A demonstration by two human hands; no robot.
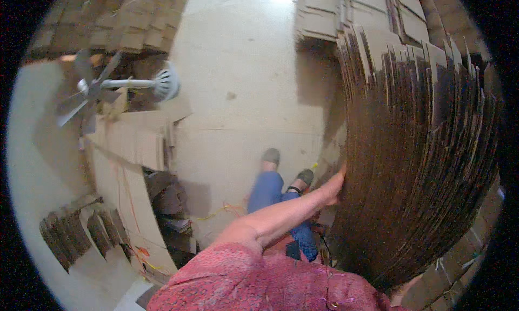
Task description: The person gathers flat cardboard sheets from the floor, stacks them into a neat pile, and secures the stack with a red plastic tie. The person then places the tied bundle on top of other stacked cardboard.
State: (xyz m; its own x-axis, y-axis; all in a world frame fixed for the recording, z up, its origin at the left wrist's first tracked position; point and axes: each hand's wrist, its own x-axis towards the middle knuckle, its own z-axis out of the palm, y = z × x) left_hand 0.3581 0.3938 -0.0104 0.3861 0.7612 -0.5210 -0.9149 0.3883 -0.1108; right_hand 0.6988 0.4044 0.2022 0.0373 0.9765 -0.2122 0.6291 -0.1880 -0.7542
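Cardboard stack (413, 165) | right of left hand (334, 190), seemingly touching | right hand hidden

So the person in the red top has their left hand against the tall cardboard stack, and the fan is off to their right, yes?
Not quite: the head view shows the fan off to their left. The left hand is against the tall cardboard stack.

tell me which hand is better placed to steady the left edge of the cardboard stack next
Left, most likely: the left hand is at that edge of the cardboard stack, its forearm stretched across toward it. The right hand is out of sight, so its reach can't be judged.
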